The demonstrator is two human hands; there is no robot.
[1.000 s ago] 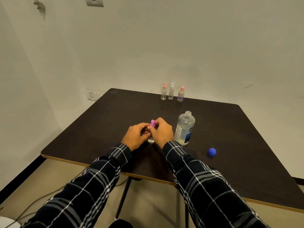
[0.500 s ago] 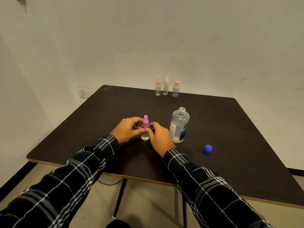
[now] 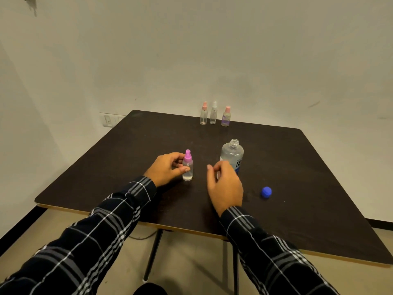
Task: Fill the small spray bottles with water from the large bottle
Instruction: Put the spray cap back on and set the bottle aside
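"Head view: who has the pink-capped spray bottle [image 3: 187, 167]?"
"The left hand [image 3: 168, 169], thumb and fingers curled round it, upright on the table [image 3: 131, 150]. The right hand [image 3: 226, 186] is loosely curled and empty, at six o'clock of the uncapped large bottle [image 3: 232, 155]."
"Advice?"
"Check the cap is tight. There's open room at nine o'clock. Three small bottles [image 3: 213, 113] crowd twelve, and the blue cap [image 3: 266, 192] lies at four."

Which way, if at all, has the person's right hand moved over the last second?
Yes. The right hand has come off the pink-capped spray bottle and shifted right, toward the standing large bottle, leaving a gap.
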